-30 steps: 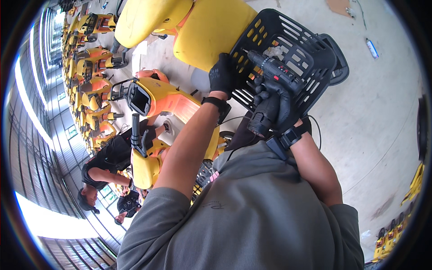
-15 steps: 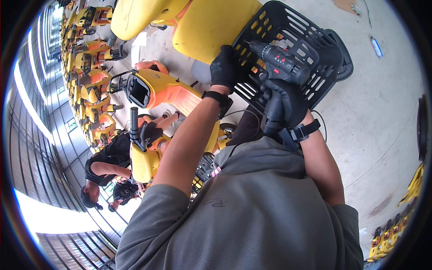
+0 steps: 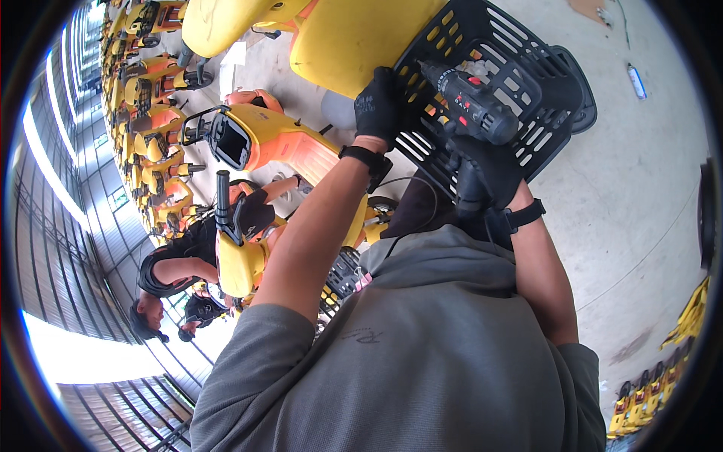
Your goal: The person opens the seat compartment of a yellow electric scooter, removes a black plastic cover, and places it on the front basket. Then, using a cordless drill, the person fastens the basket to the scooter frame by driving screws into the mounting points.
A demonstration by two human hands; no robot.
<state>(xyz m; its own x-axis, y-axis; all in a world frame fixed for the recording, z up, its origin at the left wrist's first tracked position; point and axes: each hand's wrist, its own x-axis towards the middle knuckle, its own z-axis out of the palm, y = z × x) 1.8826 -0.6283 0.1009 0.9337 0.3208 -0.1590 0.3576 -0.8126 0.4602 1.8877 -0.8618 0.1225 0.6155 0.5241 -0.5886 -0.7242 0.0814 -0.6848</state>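
Note:
My right hand (image 3: 493, 172), in a black glove, is wrapped round the grip of a black cordless drill (image 3: 476, 105) with red accents. The drill lies over the open mouth of a black slatted plastic basket (image 3: 542, 139), its chuck toward the far left. At the basket's left side, my gloved left hand (image 3: 376, 111) is closed on the rim; its fingertips are partly hidden. Small items show inside the basket beneath the drill, too covered to name. Just beyond my left hand is the yellow seat (image 3: 346, 49) of a scooter, next to the basket.
Another yellow and orange scooter (image 3: 279, 143) stands to the left, with rows of yellow scooters (image 3: 151, 90) behind it. A person in black (image 3: 181, 264) bends there, beside a second person (image 3: 202, 310). A blue and white can (image 3: 636, 81) lies on the concrete floor at right.
The drill and my right hand have shifted slightly right, and the chuck has tilted a little. My left hand has stayed at the basket rim. The bending person has moved slightly.

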